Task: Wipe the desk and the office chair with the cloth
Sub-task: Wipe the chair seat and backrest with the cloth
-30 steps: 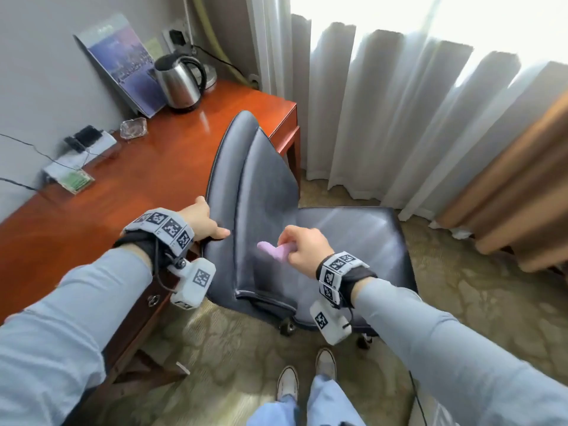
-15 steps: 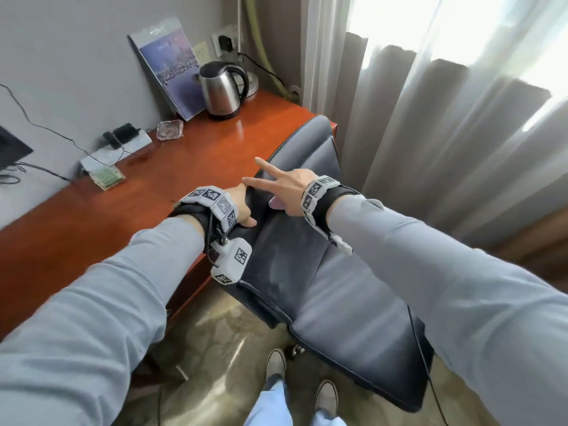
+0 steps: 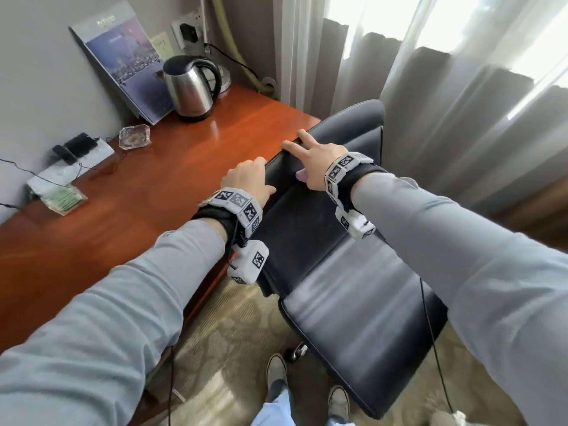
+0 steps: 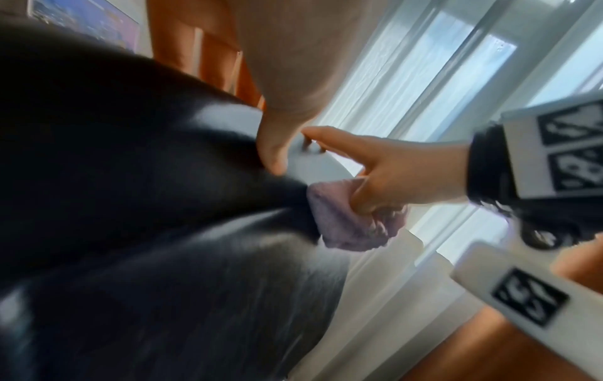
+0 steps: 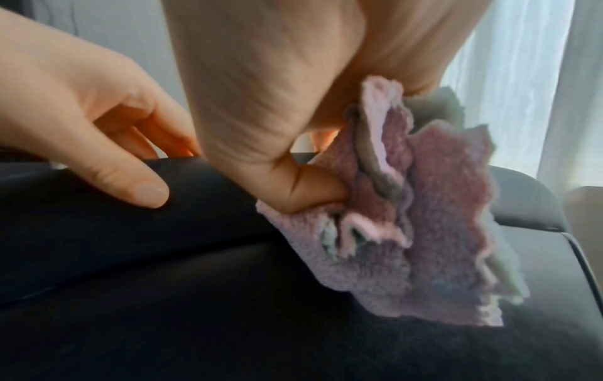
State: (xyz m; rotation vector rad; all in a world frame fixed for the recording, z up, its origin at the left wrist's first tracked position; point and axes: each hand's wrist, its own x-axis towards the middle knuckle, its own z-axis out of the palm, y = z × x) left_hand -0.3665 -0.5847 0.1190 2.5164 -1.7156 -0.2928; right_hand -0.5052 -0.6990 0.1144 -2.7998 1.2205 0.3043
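Note:
The black office chair [image 3: 353, 305] stands beside the red-brown desk [image 3: 123, 195], its backrest [image 3: 301, 229] facing me. My left hand [image 3: 265, 177] grips the backrest's edge nearest the desk, fingers over it and thumb on the front. My right hand [image 3: 302, 156] lies just beyond on the same edge, two fingers stretched out over it. In the right wrist view its thumb [image 5: 310, 193] pinches the crumpled pink cloth [image 5: 424, 245] against the palm. The cloth [image 4: 352, 219] hangs on the chair's front face; only a small pink bit [image 3: 301, 176] shows from above.
On the desk's far end stand a steel kettle [image 3: 190, 87], a leaning booklet [image 3: 126, 59], a glass ashtray [image 3: 135, 136] and a power strip with plugs [image 3: 76, 152]. Curtains [image 3: 461, 103] hang close behind the chair. My shoes [image 3: 276, 373] are on the carpet by the seat.
My right hand has carried the cloth from low on the backrest's front up to its top edge and stretched two fingers out. The left hand keeps its hold on the backrest.

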